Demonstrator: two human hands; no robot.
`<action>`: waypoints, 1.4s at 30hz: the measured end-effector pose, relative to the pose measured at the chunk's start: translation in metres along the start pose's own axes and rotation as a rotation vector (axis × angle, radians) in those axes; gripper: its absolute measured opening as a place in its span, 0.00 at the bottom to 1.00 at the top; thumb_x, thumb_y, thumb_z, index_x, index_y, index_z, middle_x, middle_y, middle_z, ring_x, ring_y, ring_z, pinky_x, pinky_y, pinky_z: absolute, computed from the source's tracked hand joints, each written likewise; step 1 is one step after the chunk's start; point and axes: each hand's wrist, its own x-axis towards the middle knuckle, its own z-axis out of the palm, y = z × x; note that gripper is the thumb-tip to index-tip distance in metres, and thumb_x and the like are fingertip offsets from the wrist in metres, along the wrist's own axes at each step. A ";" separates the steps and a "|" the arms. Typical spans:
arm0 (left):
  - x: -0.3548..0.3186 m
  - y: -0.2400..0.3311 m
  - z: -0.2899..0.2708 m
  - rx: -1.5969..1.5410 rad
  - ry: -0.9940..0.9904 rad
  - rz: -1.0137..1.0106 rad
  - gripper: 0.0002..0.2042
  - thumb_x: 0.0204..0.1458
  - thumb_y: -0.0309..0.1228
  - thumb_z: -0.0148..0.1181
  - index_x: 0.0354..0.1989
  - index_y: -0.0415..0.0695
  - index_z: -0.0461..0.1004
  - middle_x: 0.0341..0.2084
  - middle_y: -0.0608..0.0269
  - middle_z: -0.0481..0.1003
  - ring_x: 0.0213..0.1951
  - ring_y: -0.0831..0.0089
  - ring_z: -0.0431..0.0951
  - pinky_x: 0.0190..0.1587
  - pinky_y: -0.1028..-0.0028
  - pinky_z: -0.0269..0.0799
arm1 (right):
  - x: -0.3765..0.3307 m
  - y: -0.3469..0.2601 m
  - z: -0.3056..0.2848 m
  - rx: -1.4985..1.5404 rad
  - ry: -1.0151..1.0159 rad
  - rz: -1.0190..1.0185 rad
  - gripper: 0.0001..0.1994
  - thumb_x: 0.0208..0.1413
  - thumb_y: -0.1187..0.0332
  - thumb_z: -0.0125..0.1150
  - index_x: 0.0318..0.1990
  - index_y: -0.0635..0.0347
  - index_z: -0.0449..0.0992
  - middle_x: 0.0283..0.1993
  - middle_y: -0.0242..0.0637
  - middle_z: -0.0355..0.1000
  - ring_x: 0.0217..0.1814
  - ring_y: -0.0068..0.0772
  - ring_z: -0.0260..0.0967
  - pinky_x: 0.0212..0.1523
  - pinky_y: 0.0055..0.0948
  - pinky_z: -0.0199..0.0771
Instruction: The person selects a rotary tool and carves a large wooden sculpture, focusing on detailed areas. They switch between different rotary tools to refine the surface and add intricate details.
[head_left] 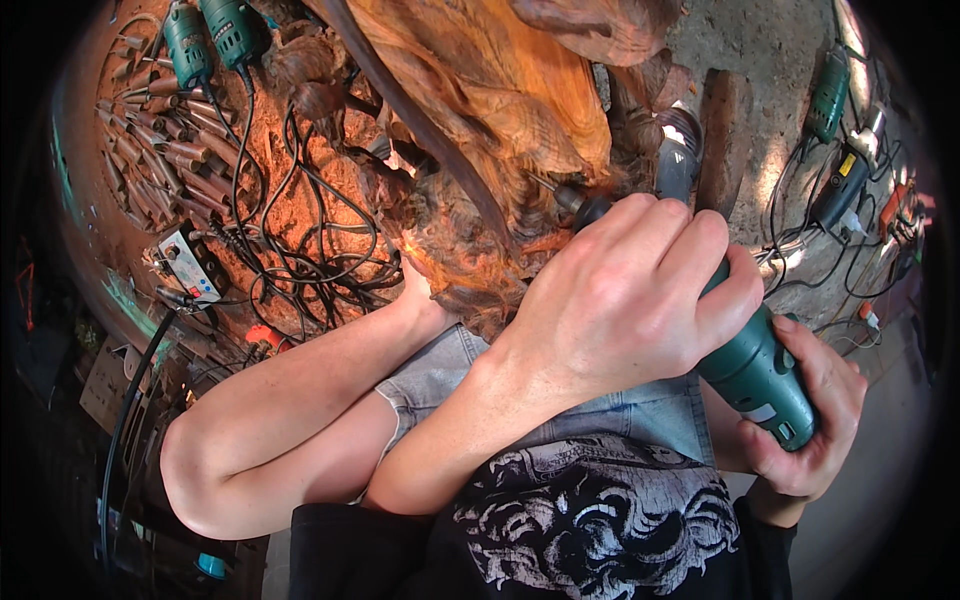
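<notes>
Green handheld rotary power tools: four — one held, two at upper left, one at upper right. One carved orange-brown wood piece. One white power strip. Chisels on the round desk: too many to count.

Left hand wraps the front of a green cylindrical power grinder; right hand grips its rear end. The tool's tip meets a large carved orange-brown wood piece. Black tangled cables and two green spare grinders lie on the sawdust-covered round table.
</notes>
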 end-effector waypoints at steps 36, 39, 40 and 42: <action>0.001 0.001 0.002 -0.019 0.012 -0.007 0.06 0.40 0.27 0.65 0.28 0.44 0.76 0.24 0.66 0.64 0.28 0.71 0.69 0.28 0.73 0.69 | -0.008 0.004 0.009 0.031 0.066 0.057 0.33 0.34 0.58 0.74 0.49 0.73 0.80 0.45 0.54 0.82 0.45 0.53 0.83 0.50 0.41 0.82; 0.001 0.001 0.002 -0.025 0.015 -0.006 0.06 0.39 0.27 0.65 0.27 0.44 0.76 0.24 0.67 0.64 0.28 0.71 0.69 0.28 0.74 0.69 | -0.008 0.003 0.010 0.043 0.069 0.070 0.33 0.34 0.58 0.74 0.50 0.73 0.80 0.45 0.54 0.82 0.45 0.53 0.83 0.51 0.42 0.82; 0.000 0.001 0.002 -0.015 0.010 -0.004 0.06 0.39 0.27 0.65 0.27 0.44 0.76 0.24 0.66 0.64 0.28 0.71 0.69 0.28 0.74 0.69 | -0.008 0.003 0.011 0.052 0.070 0.076 0.33 0.34 0.58 0.74 0.50 0.73 0.80 0.45 0.54 0.82 0.45 0.53 0.83 0.51 0.42 0.82; 0.000 0.002 0.002 -0.009 0.003 -0.003 0.06 0.39 0.27 0.65 0.28 0.44 0.76 0.24 0.66 0.64 0.28 0.71 0.69 0.28 0.74 0.69 | -0.007 0.005 0.009 0.037 0.065 0.051 0.33 0.34 0.58 0.74 0.50 0.73 0.80 0.45 0.53 0.82 0.45 0.53 0.83 0.50 0.41 0.82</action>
